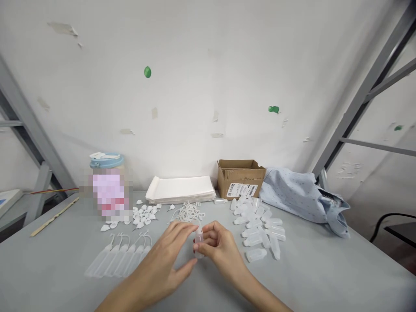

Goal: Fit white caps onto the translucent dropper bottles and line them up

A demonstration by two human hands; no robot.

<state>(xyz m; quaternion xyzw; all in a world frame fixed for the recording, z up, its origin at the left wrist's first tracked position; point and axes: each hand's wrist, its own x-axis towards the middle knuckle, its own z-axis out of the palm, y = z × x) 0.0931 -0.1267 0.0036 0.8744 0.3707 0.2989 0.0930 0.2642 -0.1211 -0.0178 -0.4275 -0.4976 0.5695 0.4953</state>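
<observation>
A small translucent plastic bottle (199,238) with a white top stands upright in front of me. My right hand (218,246) grips it between thumb and fingers. A thin pale tube seems to rise from its top. My left hand (170,250) is at the bottle's left, fingers stretched out and thumb apart; its fingertips are close to the white top, and I cannot tell whether they touch it. Behind the hands lies a tangle of white tubes (190,211). Several loose bottles (255,237) are heaped to the right, and white caps (144,215) lie scattered to the left.
Left of my left hand, several bottles with tubed caps (113,260) lie in a row. Along the wall are a blue-lidded container (106,161), a stack of white sheets (182,189), a cardboard box (240,177) and blue cloth (289,190). A wooden strip (55,216) lies far left.
</observation>
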